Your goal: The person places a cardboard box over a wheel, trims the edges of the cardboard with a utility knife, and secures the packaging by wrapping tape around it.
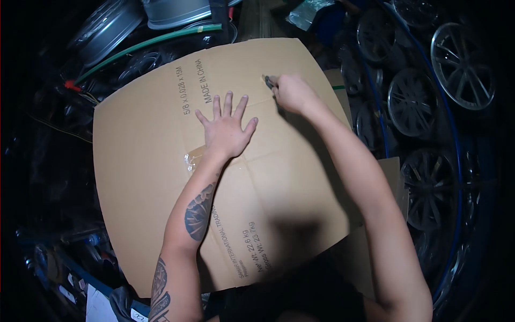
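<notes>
A large flat sheet of brown cardboard [145, 161], printed with black lettering, fills the middle of the head view. My left hand [228, 129] lies flat on it with fingers spread, just right of the words "MADE IN CHINA". Near the sheet's upper right part, my right hand [292, 92] is closed around a small dark-handled cutter [269, 82]. The cutter's tip is at the cardboard surface, by a small pale mark; the blade itself is too small to make out. A strip of clear tape [194, 156] shows beside my left wrist.
Several alloy wheels [412, 102] are racked along the right, with a blue edge strip between rows. Silver rims [177, 12] stand at the upper left behind a green bar [150, 44]. More cardboard [394, 180] lies beneath the sheet at right. White paper [99, 306] is at lower left.
</notes>
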The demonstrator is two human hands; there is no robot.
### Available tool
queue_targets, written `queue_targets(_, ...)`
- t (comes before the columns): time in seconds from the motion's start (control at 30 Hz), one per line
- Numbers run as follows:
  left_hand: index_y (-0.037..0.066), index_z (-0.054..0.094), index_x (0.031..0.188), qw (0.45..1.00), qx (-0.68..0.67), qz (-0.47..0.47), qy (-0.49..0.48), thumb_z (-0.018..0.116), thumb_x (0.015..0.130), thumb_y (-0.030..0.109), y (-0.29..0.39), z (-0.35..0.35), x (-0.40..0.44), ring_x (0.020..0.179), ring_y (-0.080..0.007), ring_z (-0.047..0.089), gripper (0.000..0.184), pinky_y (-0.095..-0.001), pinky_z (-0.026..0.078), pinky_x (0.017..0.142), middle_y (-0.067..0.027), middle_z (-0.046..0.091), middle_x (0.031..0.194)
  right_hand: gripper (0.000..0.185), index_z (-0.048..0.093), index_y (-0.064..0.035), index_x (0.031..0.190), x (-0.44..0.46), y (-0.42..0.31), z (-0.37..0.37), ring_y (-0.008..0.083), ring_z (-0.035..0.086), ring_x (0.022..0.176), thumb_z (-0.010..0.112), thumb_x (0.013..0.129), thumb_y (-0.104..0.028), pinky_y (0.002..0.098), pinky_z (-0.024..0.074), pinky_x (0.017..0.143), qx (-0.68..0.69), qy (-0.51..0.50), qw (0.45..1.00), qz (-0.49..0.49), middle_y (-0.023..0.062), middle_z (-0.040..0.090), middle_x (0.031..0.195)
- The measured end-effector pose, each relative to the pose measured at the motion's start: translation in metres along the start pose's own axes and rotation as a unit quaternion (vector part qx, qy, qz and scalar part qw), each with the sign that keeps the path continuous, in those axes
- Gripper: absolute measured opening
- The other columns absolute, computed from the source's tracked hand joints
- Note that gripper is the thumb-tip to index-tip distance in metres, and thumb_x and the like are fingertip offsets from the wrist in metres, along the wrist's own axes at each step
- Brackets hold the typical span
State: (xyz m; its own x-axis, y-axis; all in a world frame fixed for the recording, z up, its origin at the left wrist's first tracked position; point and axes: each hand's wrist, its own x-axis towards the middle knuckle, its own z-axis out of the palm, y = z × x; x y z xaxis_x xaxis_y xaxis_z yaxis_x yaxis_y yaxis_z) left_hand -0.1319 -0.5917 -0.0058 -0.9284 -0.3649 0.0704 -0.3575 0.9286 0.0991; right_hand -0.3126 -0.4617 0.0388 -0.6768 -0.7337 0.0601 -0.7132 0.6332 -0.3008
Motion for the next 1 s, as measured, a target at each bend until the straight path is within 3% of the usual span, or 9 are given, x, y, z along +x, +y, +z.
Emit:
queue_targets(0.2,0.031,0.031,0.163,1.000,0.004,-0.007,-0.015,0.035,0.102,0.064,-0.001,-0.004,0.000,0.159,-0.0365,0.016,0.069,-0.0786,0.008,0.117,-0.0100,0.022,0.172,0.033,0.065,-0.0037,0.129,-0.156,-0.034,-0.039,0.0481,0.067,0.085,0.059,0.098,-0.013,0.0545,0.0528,0.079,0.054,-0.040,0.995,0.080,0.0284,0.069,0.089)
queue_targets(0.4,0.031,0.031,0.163,1.000,0.013,-0.011,-0.017,0.036,0.102,0.064,-0.003,0.001,0.003,0.158,-0.0375,0.017,0.069,-0.0790,0.008,0.117,-0.0093,0.023,0.171,0.047,0.056,-0.0121,0.145,-0.367,-0.052,-0.061,0.0344,0.070,0.065,0.061,0.100,-0.025,0.0477,0.0571,0.057,0.075,-0.069,0.990,0.100,0.0180,0.066,0.071)
queue_targets(0.47,0.031,0.032,0.163,1.000,0.014,-0.009,-0.015,0.037,0.102,0.064,-0.002,0.000,0.004,0.158,-0.0385,0.017,0.070,-0.0794,0.008,0.116,-0.0101,0.024,0.171,0.044,0.061,-0.0164,0.142,-0.417,-0.065,-0.089,0.0355,0.070,0.062,0.063,0.100,-0.028,0.0490,0.0586,0.059,0.049,-0.207,0.959,0.187,0.0157,0.069,0.075)
queue_targets(0.57,0.031,0.032,0.163,1.000,0.014,-0.010,-0.014,0.037,0.102,0.064,0.001,0.000,0.003,0.158,-0.0389,0.018,0.070,-0.0799,0.009,0.116,-0.0109,0.024,0.171,0.042,0.063,-0.0140,0.140,-0.446,-0.063,-0.133,0.0380,0.074,0.079,0.062,0.101,-0.029,0.0491,0.0609,0.075,0.100,-0.334,0.902,0.256,0.0191,0.074,0.092)
queue_targets(0.63,0.030,0.032,0.163,1.000,0.024,-0.009,-0.015,0.037,0.102,0.063,0.003,0.000,0.006,0.158,-0.0397,0.018,0.070,-0.0800,0.009,0.116,-0.0121,0.024,0.171,0.043,0.062,-0.0129,0.141,-0.450,-0.040,-0.131,0.0397,0.074,0.093,0.062,0.101,-0.028,0.0481,0.0592,0.085,0.056,-0.175,0.953,0.242,0.0215,0.073,0.105)
queue_targets(0.7,0.029,0.032,0.163,0.999,0.035,-0.011,-0.016,0.037,0.102,0.063,0.003,-0.001,0.005,0.157,-0.0401,0.018,0.070,-0.0799,0.010,0.115,-0.0126,0.025,0.171,0.045,0.060,-0.0089,0.142,-0.421,-0.016,-0.126,0.0416,0.068,0.115,0.065,0.100,-0.024,0.0452,0.0555,0.096,0.153,-0.014,0.933,0.325,0.0255,0.068,0.127)
queue_targets(0.8,0.029,0.032,0.163,0.999,0.041,-0.006,-0.015,0.038,0.102,0.062,0.002,-0.003,0.005,0.157,-0.0411,0.019,0.070,-0.0797,0.010,0.115,-0.0134,0.025,0.170,0.033,0.063,-0.0046,0.134,-0.337,0.093,-0.050,0.0415,0.071,0.104,0.058,0.105,-0.018,0.0458,0.0562,0.089,0.102,0.255,0.930,0.243,0.0246,0.072,0.113)
queue_targets(0.9,0.029,0.031,0.163,0.999,0.043,-0.005,-0.010,0.039,0.102,0.061,0.003,-0.003,0.005,0.157,-0.0418,0.020,0.070,-0.0798,0.011,0.115,-0.0138,0.026,0.170,0.038,0.059,-0.0061,0.138,-0.263,0.177,0.051,0.0447,0.070,0.102,0.055,0.107,-0.028,0.0470,0.0557,0.088,0.234,0.122,0.894,0.362,0.0234,0.073,0.111)
queue_targets(1.0,0.029,0.032,0.163,0.999,0.038,-0.014,-0.009,0.041,0.101,0.059,0.011,-0.013,0.003,0.156,-0.0421,0.020,0.070,-0.0794,0.012,0.116,-0.0140,0.026,0.170,0.036,0.057,-0.0060,0.136,-0.250,0.158,0.182,0.0444,0.066,0.113,0.053,0.107,-0.026,0.0503,0.0522,0.094,0.300,0.149,0.869,0.365,0.0266,0.070,0.115)
